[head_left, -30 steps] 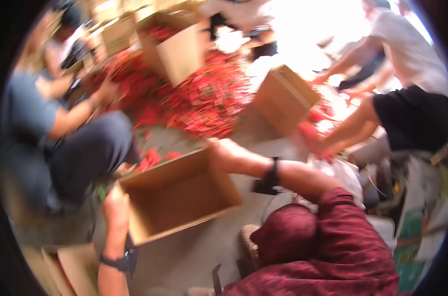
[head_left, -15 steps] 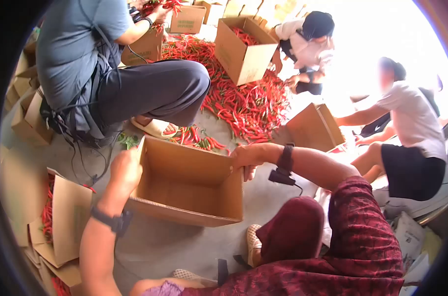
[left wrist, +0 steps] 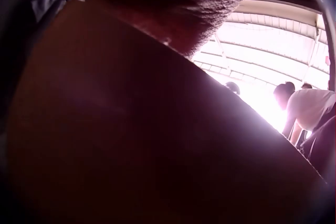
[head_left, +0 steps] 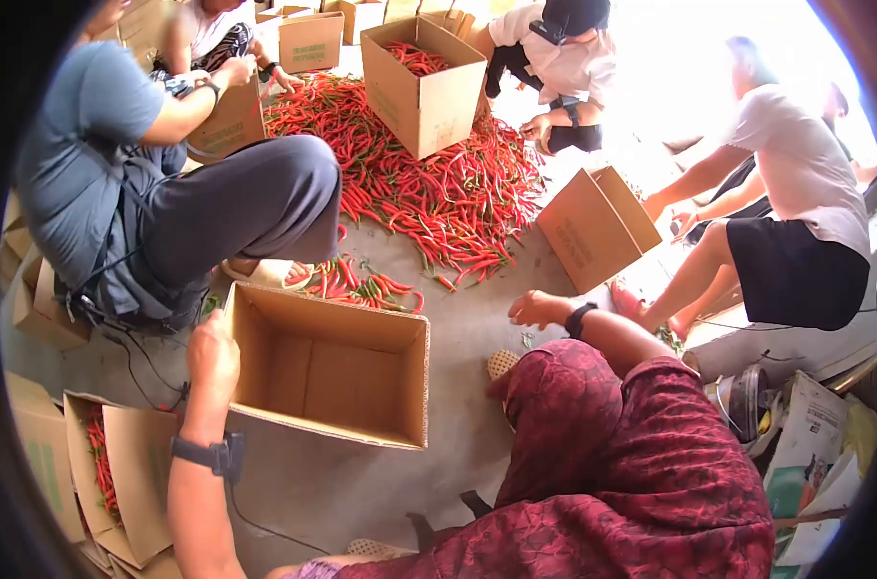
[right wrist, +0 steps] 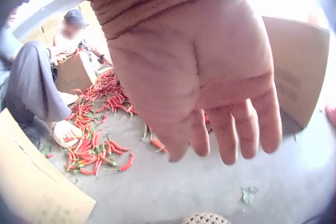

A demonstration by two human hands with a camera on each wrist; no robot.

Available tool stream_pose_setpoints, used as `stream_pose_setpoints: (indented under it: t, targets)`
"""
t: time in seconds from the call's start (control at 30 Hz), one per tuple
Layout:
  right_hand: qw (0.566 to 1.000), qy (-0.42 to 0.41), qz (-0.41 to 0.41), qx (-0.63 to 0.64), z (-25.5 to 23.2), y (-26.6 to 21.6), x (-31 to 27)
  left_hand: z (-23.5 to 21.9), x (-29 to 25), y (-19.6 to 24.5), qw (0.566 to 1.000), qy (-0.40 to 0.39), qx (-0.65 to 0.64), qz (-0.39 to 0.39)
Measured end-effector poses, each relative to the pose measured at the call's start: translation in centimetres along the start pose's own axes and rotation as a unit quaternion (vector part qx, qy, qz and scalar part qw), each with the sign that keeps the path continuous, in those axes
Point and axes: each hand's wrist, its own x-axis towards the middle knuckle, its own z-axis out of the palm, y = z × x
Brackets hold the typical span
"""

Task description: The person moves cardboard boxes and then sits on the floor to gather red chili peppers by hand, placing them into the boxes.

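Note:
An empty cardboard box (head_left: 303, 381) is tilted with its open top towards me in the head view. My left hand (head_left: 214, 359) grips the upper left edge of this box. In the left wrist view the dark cardboard wall (left wrist: 157, 140) fills most of the picture, beneath part of the left hand (left wrist: 184, 8). Apart from the box, to its right, my right hand (head_left: 540, 309) hangs over the floor and holds nothing. Its palm (right wrist: 194, 71) and loosely extended fingers show in the right wrist view.
A large heap of red chili peppers (head_left: 429, 198) lies ahead, with a part-filled box (head_left: 410, 106) on it. Loose peppers (head_left: 361, 288) lie just beyond my box. Another box (head_left: 588, 232) stands tilted on the right. Several people sit or crouch around; opened boxes (head_left: 135, 473) stand lower left.
My right hand has let go of the box's right side and moved away to the right. The box, still in the left hand, has shifted slightly left in view.

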Motion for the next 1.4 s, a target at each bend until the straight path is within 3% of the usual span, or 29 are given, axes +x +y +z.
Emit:
stream_pose_setpoints:
  t: [0.03,0.1,0.13,0.23,0.3,0.37,0.4,0.43,0.47,0.5,0.53,0.57,0.6,0.63,0.67,0.7,0.77,0.8,0.87,0.93,1.0,1.03,1.07,1.13,1.2,1.27,1.4]
  targets:
    - [0.996,0.033,0.003,0.083,1.6,0.8,1.9,0.0,0.1,0.4,1.000,-0.013,-0.019,-0.005]
    - [0.974,0.105,-0.200,-0.026,4.0,4.7,8.9,-1.0,0.6,2.8,0.997,-0.059,-0.014,-0.049]
    - [0.982,0.101,-0.156,0.044,3.1,1.9,7.0,-1.3,1.0,3.4,0.997,-0.064,-0.019,-0.044]
    - [0.966,0.091,-0.218,0.104,1.9,3.3,12.7,-1.4,1.5,4.8,0.993,-0.107,-0.010,-0.048]
    - [0.954,0.147,-0.241,0.098,1.9,4.5,17.8,-2.2,1.6,6.0,0.989,-0.121,-0.012,-0.080]
    - [0.937,0.239,-0.229,0.113,0.2,4.5,20.8,-4.2,2.0,7.9,0.989,-0.134,-0.017,-0.053]
    - [0.923,0.299,-0.207,0.125,-1.6,4.1,21.7,-4.9,1.7,8.3,0.980,-0.152,0.075,-0.100]
    - [0.905,0.358,-0.185,0.138,-3.5,4.1,22.4,-6.8,1.6,9.9,0.978,-0.139,0.144,-0.062]
    - [0.932,0.292,-0.201,0.079,-5.9,4.3,22.8,-7.9,2.1,11.6,0.967,-0.122,0.209,-0.074]
    - [0.951,0.221,-0.214,0.025,-8.7,4.2,22.9,-9.4,3.7,14.9,0.953,-0.162,0.120,-0.228]
    - [0.963,0.144,-0.226,-0.029,-11.2,3.9,22.6,-10.4,5.2,18.7,0.965,-0.158,0.020,-0.209]
    - [0.962,0.161,-0.177,-0.135,-14.8,2.9,21.3,-10.6,6.5,22.9,0.965,-0.156,-0.082,-0.195]
    - [0.947,0.167,-0.135,-0.241,-18.3,2.3,21.0,-9.2,9.9,28.7,0.895,-0.299,-0.231,-0.236]
    - [0.959,0.262,-0.106,-0.017,-20.4,2.9,20.1,-6.9,11.0,28.8,0.845,-0.381,-0.292,-0.235]
    - [0.913,0.344,-0.066,0.209,-21.9,4.3,19.9,-4.4,12.9,29.1,0.822,-0.466,-0.248,-0.211]
    - [0.880,0.409,-0.079,0.226,-22.9,6.3,21.8,-1.2,14.2,29.2,0.838,-0.480,-0.218,-0.141]
    - [0.821,0.529,-0.114,0.182,-24.1,10.2,27.3,4.2,16.9,28.5,0.829,-0.518,-0.188,-0.098]
    - [0.791,0.583,-0.135,0.125,-24.6,11.7,29.8,6.7,17.6,27.3,0.811,-0.528,-0.209,-0.141]
    - [0.817,0.543,-0.121,0.149,-27.1,12.0,30.7,10.5,16.8,25.5,0.820,-0.498,-0.217,-0.180]
    - [0.842,0.457,-0.203,0.204,-28.9,12.2,33.1,12.1,14.7,25.4,0.796,-0.488,-0.275,-0.229]
    - [0.876,0.438,-0.149,0.136,-29.8,11.7,37.2,12.2,13.6,27.0,0.768,-0.536,-0.257,-0.240]
    - [0.897,0.385,-0.137,0.168,-30.7,10.9,37.4,11.5,13.3,28.5,0.811,-0.523,-0.195,-0.178]
    - [0.915,0.328,-0.124,0.198,-31.7,9.9,37.4,10.2,13.4,29.7,0.812,-0.531,-0.182,-0.162]
    - [0.926,0.297,-0.100,0.209,-32.6,9.8,37.5,6.6,14.2,31.8,0.806,-0.560,-0.147,-0.122]
    - [0.927,0.307,-0.131,0.174,-31.8,11.5,38.6,3.1,14.2,33.6,0.827,-0.524,-0.173,-0.102]
    - [0.938,0.273,-0.162,0.142,-31.0,11.4,36.7,1.0,13.2,34.8,0.782,-0.548,-0.243,-0.168]
    - [0.946,0.270,-0.163,0.076,-28.5,11.7,35.6,1.7,9.2,37.0,0.770,-0.446,-0.365,-0.272]
